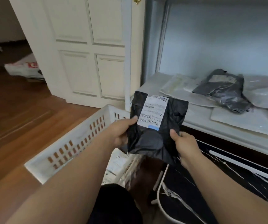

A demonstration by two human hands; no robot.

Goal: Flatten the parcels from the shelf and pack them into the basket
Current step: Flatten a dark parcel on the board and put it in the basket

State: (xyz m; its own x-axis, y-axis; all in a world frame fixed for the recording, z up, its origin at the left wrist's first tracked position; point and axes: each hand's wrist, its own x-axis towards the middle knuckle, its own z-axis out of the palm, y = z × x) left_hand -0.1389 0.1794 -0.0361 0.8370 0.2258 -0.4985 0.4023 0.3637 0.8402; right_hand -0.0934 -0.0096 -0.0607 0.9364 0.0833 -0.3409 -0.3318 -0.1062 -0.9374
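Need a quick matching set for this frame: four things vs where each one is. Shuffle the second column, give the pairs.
Things:
1. black parcel with label
2. grey parcel
3. white basket
4. white plastic bag

Places:
A. on the wooden floor by the doorway, far left
B. on the shelf, on top of pale parcels
C. held up between left hand and right hand
D. on the floor, below the left forearm

Pairs: 1-C, 2-B, 3-D, 4-A

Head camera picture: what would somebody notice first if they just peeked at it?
First, the black parcel with a white label, held up mid-picture by the left hand and right hand. Next, the white basket on the floor at left, and the grey parcel lying on the shelf at right.
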